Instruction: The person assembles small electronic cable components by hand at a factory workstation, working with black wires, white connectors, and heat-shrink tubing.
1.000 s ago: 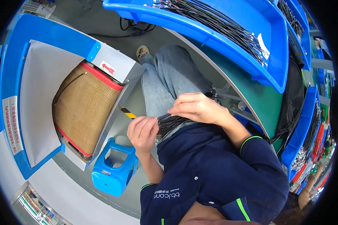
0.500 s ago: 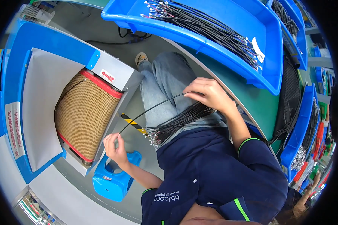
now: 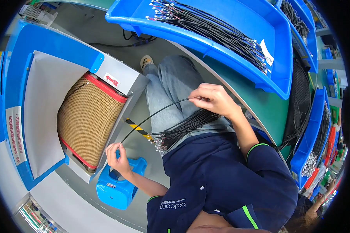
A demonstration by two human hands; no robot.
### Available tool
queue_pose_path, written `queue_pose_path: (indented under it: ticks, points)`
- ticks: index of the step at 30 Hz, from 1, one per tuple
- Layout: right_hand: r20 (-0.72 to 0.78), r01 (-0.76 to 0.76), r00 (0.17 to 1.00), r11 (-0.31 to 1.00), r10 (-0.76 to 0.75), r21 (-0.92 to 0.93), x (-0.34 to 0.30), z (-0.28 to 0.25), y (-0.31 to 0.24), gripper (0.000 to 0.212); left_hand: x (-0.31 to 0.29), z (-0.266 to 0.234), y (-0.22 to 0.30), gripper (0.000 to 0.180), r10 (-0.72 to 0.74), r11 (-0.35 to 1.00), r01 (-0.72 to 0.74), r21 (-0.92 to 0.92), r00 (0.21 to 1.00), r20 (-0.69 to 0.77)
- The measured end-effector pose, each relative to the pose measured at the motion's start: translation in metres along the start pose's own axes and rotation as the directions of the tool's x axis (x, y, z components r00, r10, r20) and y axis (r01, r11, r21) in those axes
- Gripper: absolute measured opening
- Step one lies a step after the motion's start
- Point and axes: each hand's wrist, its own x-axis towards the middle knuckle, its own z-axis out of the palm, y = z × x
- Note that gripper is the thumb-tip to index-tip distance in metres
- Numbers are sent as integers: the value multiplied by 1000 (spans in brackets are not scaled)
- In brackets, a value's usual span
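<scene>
My left hand (image 3: 118,158) pinches one end of a single black cable (image 3: 153,115) low at the left, above a blue stool (image 3: 119,187). My right hand (image 3: 214,99) holds the cable's other end near the green table edge. The cable stretches in a shallow arc between both hands. A bundle of black cables with metal ends (image 3: 181,128) lies across my lap, just under my right hand.
A machine with a tan mesh conveyor belt (image 3: 90,116) and blue housing (image 3: 46,42) stands at the left. A blue bin (image 3: 284,58) full of black cables sits on the green table (image 3: 268,108). More blue bins (image 3: 315,136) line the right side.
My hands have moved apart: the left went down toward the stool, the right rose toward the table edge, drawing one cable out of the bundle and stretching it.
</scene>
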Motion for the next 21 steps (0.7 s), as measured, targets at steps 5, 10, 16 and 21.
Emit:
queue_pose_path:
  ticks: [5, 10, 16, 21]
  points:
    - [-16, 129, 992, 991, -129, -24, 0, 3, 2, 9, -4, -7, -7, 16, 30, 999, -30, -21, 1000, -9]
    - [-26, 214, 976, 976, -216, -44, 0, 7, 8, 10, -6, -12, -7, 15, 14, 1000, -15, -15, 999, -30]
    - [56, 391, 919, 879, -391, -274, 3, 6, -2, 18, -3, -18, -7, 14, -8, 998, 10, -69, 1000, 19]
    - [-37, 436, 875, 817, -483, -377, 3, 11, -5, 23, -1, -24, -8, 13, -10, 998, 10, -56, 1000, 10]
